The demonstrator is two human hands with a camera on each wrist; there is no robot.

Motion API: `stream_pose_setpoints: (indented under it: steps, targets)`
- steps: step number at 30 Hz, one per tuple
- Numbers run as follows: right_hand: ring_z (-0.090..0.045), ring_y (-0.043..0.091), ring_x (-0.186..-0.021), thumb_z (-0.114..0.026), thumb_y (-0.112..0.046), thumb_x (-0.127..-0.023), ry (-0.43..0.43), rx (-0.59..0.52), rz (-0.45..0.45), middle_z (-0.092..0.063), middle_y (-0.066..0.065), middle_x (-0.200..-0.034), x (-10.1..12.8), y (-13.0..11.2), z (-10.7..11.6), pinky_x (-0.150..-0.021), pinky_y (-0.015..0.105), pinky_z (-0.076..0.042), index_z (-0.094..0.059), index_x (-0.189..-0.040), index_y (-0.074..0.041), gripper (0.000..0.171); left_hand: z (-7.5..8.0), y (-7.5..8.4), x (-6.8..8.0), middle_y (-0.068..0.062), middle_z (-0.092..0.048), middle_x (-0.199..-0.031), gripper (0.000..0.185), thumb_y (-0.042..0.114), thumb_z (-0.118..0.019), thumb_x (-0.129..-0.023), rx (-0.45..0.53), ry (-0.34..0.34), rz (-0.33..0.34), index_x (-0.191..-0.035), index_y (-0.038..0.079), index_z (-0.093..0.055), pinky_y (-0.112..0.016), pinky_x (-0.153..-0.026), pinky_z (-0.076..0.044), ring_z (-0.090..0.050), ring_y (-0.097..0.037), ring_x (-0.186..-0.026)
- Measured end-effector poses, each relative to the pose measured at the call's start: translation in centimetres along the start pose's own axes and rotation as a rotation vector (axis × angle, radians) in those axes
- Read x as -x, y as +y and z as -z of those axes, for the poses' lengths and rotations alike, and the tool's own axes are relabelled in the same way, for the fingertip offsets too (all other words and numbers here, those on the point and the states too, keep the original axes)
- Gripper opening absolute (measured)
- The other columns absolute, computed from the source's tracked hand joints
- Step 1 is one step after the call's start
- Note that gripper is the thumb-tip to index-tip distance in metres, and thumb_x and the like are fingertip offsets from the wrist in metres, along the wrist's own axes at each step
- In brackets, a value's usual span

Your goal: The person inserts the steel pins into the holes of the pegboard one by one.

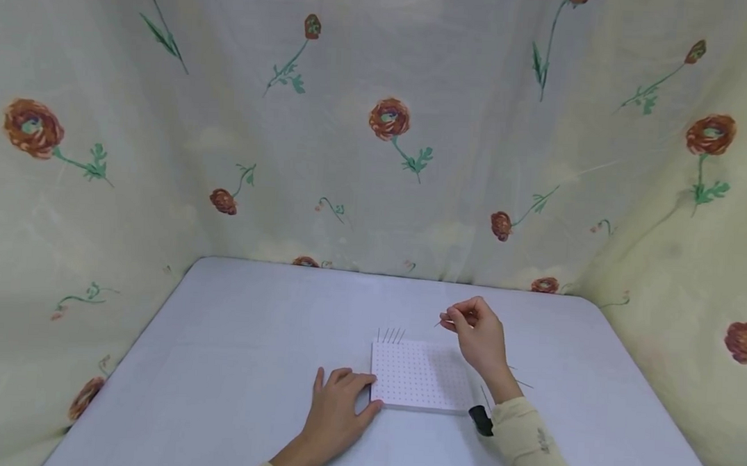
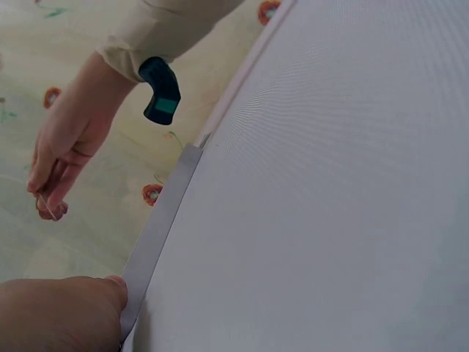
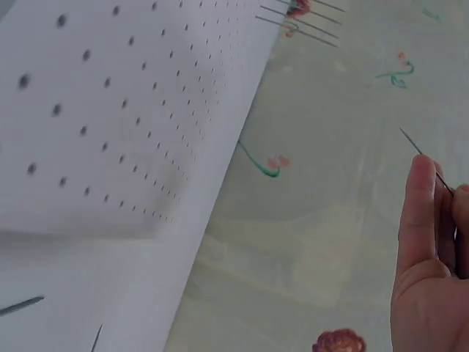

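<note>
Lilac-white over the table [image 1: 269,340]. White, dark-dotted in rows, on the board [image 1: 417,377]. Dark grey along the pins [image 3: 308,36] at its far left. Pale cream across the cloth [image 1: 327,140], yellower at right, scattered with rust-red flowers [image 1: 389,119] and green leaves [image 1: 158,34]. Beige on the right sleeve [image 1: 530,434]; black on the wrist piece [image 1: 481,421].

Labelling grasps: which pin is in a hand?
The pin pinched in the right hand; other pins stand in the pegboard or lie on the table.
</note>
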State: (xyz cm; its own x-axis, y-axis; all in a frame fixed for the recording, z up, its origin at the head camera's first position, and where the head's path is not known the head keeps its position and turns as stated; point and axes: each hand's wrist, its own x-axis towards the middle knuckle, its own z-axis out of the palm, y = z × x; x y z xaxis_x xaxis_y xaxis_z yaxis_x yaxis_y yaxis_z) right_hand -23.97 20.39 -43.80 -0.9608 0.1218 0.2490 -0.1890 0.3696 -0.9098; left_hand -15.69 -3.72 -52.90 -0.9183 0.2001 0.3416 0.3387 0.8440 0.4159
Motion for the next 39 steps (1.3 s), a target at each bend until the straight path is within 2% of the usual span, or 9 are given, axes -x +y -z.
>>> stream_pose_setpoints:
  steps: [4,10,27,39]
  targets:
    - [-0.070,0.026,-0.093,-0.059,-0.007,-0.091,-0.089,0.070,0.039,-0.064,0.019,-0.100,-0.3,-0.4,-1.5,-0.074,0.022,-0.057,-0.052,-0.099,0.001,0.013,0.1,-0.1,-0.1,0.009,-0.068,-0.114,0.042,0.052,-0.067,-0.080,-0.006,-0.001,-0.001,-0.115,0.028,-0.064,-0.070,-0.104,-0.021,-0.053,-0.022,-0.117]
    - [-0.069,0.027,-0.091,-0.060,-0.003,-0.090,-0.155,0.110,0.101,-0.065,0.018,-0.096,-0.4,0.4,-3.5,-0.072,0.021,-0.057,-0.052,-0.091,0.002,0.009,0.1,0.0,-0.1,0.009,-0.068,-0.115,0.042,0.052,-0.066,-0.081,-0.007,-0.022,0.008,-0.115,0.028,-0.064,-0.070,-0.104,-0.021,-0.053,-0.022,-0.117]
    - [-0.070,0.015,-0.082,-0.060,-0.005,-0.091,-0.202,0.326,0.095,-0.069,0.009,-0.089,-0.6,1.9,-4.8,-0.067,0.016,-0.055,-0.055,-0.088,-0.005,0.006,0.3,0.0,0.0,0.009,-0.069,-0.114,0.041,0.052,-0.067,-0.081,-0.021,-0.017,0.000,-0.114,0.028,-0.064,-0.070,-0.103,-0.023,-0.054,-0.022,-0.114]
    - [-0.069,0.010,-0.080,-0.061,-0.012,-0.091,-0.221,0.424,0.088,-0.071,0.003,-0.088,-0.8,1.9,-5.3,-0.068,0.023,-0.055,-0.057,-0.088,-0.009,0.007,0.5,0.0,0.0,0.008,-0.069,-0.113,0.041,0.051,-0.067,-0.081,-0.021,-0.010,-0.009,-0.114,0.027,-0.064,-0.071,-0.103,-0.023,-0.054,-0.022,-0.114]
